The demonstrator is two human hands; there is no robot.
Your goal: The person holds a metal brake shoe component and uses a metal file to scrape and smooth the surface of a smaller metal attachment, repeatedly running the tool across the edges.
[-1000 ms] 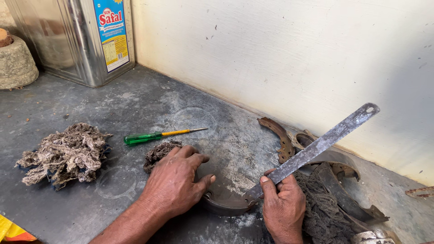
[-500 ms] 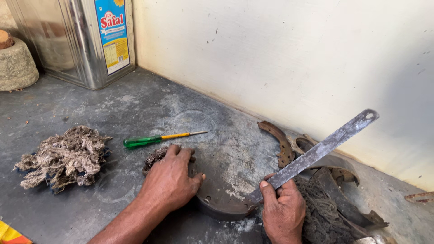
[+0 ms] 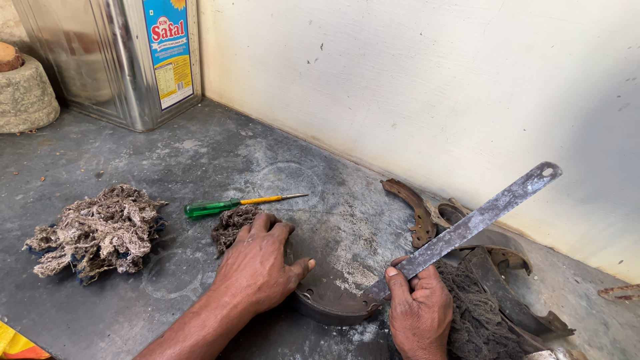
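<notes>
My left hand (image 3: 257, 270) lies palm down on a curved, rusty brake shoe (image 3: 333, 303) resting on the grey floor, pinning it; its fingertips touch a small dark wad of fibre (image 3: 231, 225). My right hand (image 3: 419, 313) grips the lower end of a long flat metal blade (image 3: 467, 230). The blade slants up to the right, and its low end meets the brake shoe's rim.
A green-handled screwdriver (image 3: 230, 205) lies just beyond my left hand. A larger heap of grey cotton waste (image 3: 100, 230) sits at left. More rusty brake shoes (image 3: 417, 210) and dark fibre (image 3: 477, 313) crowd the wall at right. A shiny metal tin (image 3: 110, 57) and stone block (image 3: 23, 97) stand behind.
My left hand has slid slightly back along the brake shoe, and the blade in my right hand has shifted a little against the rim. Nothing else has moved.
</notes>
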